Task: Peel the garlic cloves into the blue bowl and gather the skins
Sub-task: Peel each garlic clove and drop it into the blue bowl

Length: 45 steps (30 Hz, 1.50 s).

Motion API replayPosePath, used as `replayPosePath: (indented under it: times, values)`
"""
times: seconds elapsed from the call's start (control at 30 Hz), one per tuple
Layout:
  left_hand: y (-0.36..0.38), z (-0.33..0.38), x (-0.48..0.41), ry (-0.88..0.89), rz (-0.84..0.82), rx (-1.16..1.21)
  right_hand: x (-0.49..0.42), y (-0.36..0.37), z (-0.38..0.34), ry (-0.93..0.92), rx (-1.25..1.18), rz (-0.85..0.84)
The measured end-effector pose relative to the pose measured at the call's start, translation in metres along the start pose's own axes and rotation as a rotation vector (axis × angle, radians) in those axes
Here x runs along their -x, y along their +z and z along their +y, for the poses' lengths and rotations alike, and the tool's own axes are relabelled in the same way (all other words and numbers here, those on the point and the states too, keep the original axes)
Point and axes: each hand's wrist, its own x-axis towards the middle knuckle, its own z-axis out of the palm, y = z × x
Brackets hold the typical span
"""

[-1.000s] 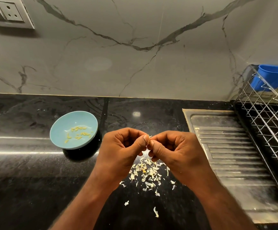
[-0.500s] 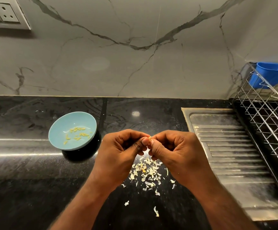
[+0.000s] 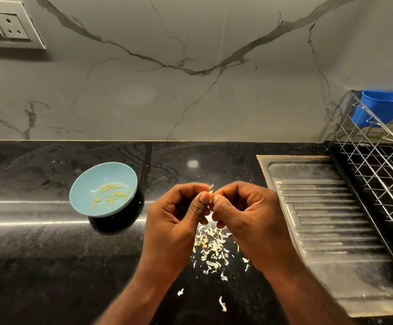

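Garlic clove, small and pale, is pinched between the curled fingers of left hand and right hand. Peeled cloves are held in the blue bowl left of the fingers; skins are scattered beneath.

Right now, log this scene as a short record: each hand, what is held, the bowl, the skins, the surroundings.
left hand: pinches the garlic clove at the fingertips
right hand: pinches the same clove from the other side
blue bowl: upright on the black counter, left of both hands
peeled cloves: a small scatter inside the bowl
skins: loose pile on the counter below the hands, a few strays nearer the person
right side: steel drainboard, wire rack
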Motion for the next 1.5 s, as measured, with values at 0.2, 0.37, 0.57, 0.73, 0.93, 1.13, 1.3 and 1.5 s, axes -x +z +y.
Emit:
replayPosePath:
  times: [0.2,0.37,0.57,0.73,0.93,1.13,1.3,1.5]
  values:
    - [0.002,-0.001,0.003,0.001,0.037,-0.015,-0.001,0.004,0.005,-0.055,0.024,-0.005]
    - [-0.003,0.002,0.001,-0.096,0.022,0.04,0.001,0.005,0.006,-0.141,0.124,0.027]
    - [-0.001,0.006,0.0,-0.181,0.079,0.151,-0.001,0.006,0.007,-0.121,0.076,0.014]
    - [-0.006,0.007,-0.004,-0.225,0.003,0.12,-0.001,0.005,0.007,-0.085,0.008,-0.029]
    - [-0.004,0.008,-0.007,-0.429,-0.009,0.458,-0.002,0.002,0.009,-0.03,-0.025,-0.013]
    - [-0.006,0.007,-0.007,-0.461,0.025,0.47,-0.006,-0.007,0.014,-0.006,0.047,0.047]
    - [-0.007,0.005,-0.007,-0.38,0.029,0.318,-0.009,-0.015,0.015,0.0,0.297,-0.005]
    - [-0.003,0.008,-0.006,-0.206,0.027,0.055,-0.008,-0.015,0.007,0.005,0.169,-0.102]
